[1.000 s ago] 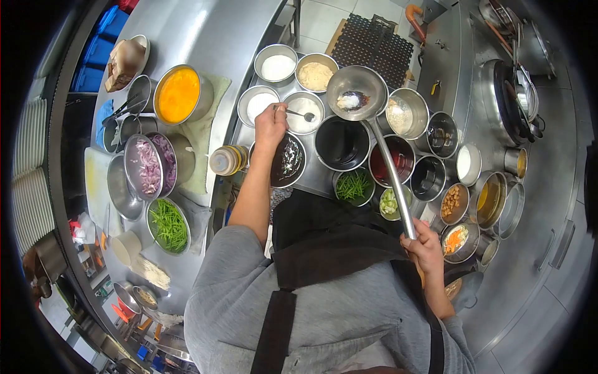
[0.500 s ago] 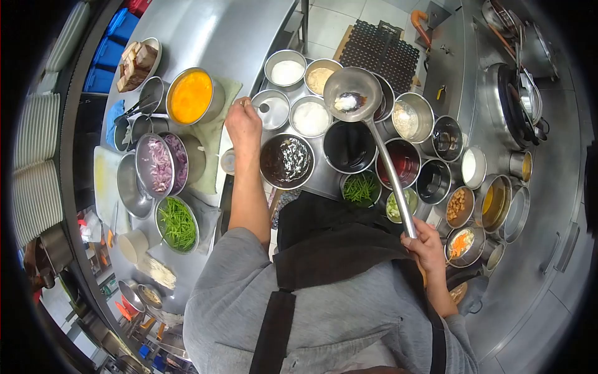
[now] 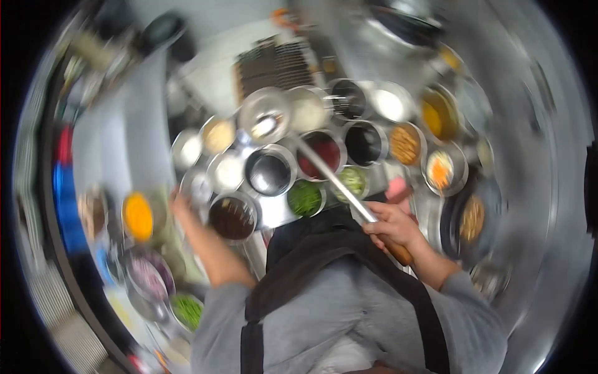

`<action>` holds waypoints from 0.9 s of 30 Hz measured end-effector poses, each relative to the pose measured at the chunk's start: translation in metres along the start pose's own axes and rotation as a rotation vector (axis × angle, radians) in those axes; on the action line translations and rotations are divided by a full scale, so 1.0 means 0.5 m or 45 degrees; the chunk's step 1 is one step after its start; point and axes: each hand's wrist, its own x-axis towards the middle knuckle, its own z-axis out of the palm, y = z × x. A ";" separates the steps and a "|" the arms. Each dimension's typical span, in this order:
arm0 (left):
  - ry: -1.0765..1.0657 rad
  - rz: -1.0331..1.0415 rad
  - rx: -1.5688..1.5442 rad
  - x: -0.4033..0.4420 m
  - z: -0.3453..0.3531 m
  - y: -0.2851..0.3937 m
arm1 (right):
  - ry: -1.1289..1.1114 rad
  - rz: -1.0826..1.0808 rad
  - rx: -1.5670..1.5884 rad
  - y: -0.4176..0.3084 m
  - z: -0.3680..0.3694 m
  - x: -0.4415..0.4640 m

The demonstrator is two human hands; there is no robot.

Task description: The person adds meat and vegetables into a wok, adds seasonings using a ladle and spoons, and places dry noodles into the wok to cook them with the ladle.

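My right hand [image 3: 398, 225] grips the handle of a long steel ladle [image 3: 266, 117]. The ladle's bowl is over the back of the pot group, with white and dark contents inside. At the left edge of the pots, my left hand [image 3: 182, 202] is beside a steel pot [image 3: 197, 186]; motion blurs its fingers, and I cannot make out a spoon there. A pot of dark brown sauce [image 3: 233, 217] is just right of that hand. Near the ladle are a pot of dark liquid [image 3: 270, 171] and a pot of red liquid [image 3: 319, 155].
Sliced greens [image 3: 305, 197] and a pale green chopped item [image 3: 351, 183] are in pots near my apron. On the left counter are an orange-filled pot [image 3: 137, 215] and sliced onions [image 3: 148, 277]. To the right, a dark pan [image 3: 474, 219] holds brown food.
The view has swung, shifting the pots left and blurring the picture. My left hand moved from the white-filled pots to the leftmost pot. The ladle remains in my right hand.
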 end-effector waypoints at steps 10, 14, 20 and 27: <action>0.049 -0.055 -0.310 0.110 0.033 -0.020 | 0.465 -0.554 0.658 0.220 -0.125 -0.308; 0.063 0.318 -0.195 -0.131 0.074 0.095 | 0.974 -0.733 0.827 0.335 -0.162 -0.458; -0.375 1.190 -0.015 -0.611 0.208 0.176 | 1.740 -0.571 0.416 0.564 -0.381 -0.586; -2.036 1.159 0.834 -0.889 0.272 -0.182 | 2.268 0.071 -0.618 0.778 -0.577 -0.577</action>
